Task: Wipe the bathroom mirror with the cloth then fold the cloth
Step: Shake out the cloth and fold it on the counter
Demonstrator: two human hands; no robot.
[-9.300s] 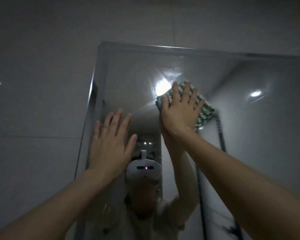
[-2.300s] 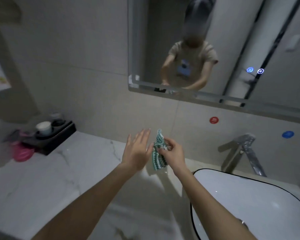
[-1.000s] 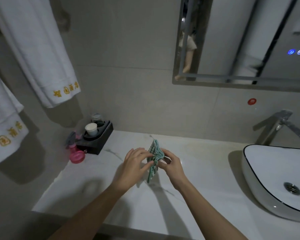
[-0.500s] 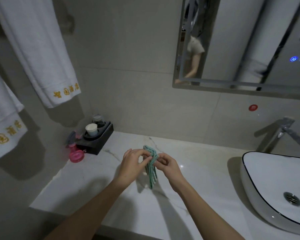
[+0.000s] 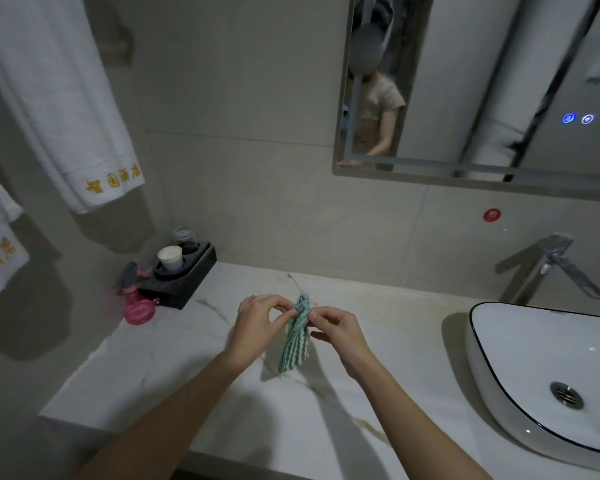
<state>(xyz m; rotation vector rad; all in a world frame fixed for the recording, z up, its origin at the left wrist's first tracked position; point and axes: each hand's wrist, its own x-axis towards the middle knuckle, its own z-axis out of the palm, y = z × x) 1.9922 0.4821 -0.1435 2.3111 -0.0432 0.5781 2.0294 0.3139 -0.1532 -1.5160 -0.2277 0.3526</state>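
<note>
A small green-and-white striped cloth [image 5: 294,344] hangs bunched above the marble counter [image 5: 326,420], between my two hands. My left hand [image 5: 257,325] pinches its upper left edge with thumb and fingertips. My right hand [image 5: 340,332] pinches the upper right edge, its other fingers loosely curled. The cloth's lower end dangles just over the counter top. The mirror [image 5: 499,81] hangs on the wall at the upper right and reflects part of a person.
A white basin [image 5: 520,382] with a black rim sits at the right under a chrome tap [image 5: 551,268]. At the counter's back left stand a black tray [image 5: 177,275] with cups and a pink bottle [image 5: 139,308]. White towels [image 5: 59,109] hang at the left.
The cloth came off the mirror and down over the counter. In the last second both hands keep working its top edge, and it hangs a little more open and longer.
</note>
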